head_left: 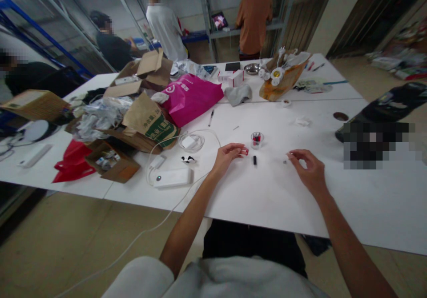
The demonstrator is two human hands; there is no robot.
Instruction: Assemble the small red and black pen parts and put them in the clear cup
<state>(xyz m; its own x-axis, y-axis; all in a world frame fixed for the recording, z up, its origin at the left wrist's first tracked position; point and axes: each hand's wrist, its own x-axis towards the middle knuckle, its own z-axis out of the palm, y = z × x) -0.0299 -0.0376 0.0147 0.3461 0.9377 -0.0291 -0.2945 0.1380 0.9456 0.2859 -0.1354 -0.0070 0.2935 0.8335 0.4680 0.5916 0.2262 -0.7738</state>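
My left hand (228, 158) pinches a small red piece (246, 152) between thumb and fingertips, just above the white table. To its right, my right hand (308, 169) has its thumb and forefinger pressed together; what is between them, if anything, is too small to name. A tiny grey piece (284, 162) lies close to those fingertips. Between the hands a short black cylinder (255, 160) rests on the tabletop. Beyond it stands a small clear cup (257, 145) with red and black pieces inside.
Left of my hands lie a white power bank (172, 178), coiled white cable (191, 142) and a pen (211, 118). A magenta bag (193, 95) and open cardboard boxes (113, 168) crowd the left side. A person's dark sleeve (383, 106) reaches in at right. Several people are behind the table.
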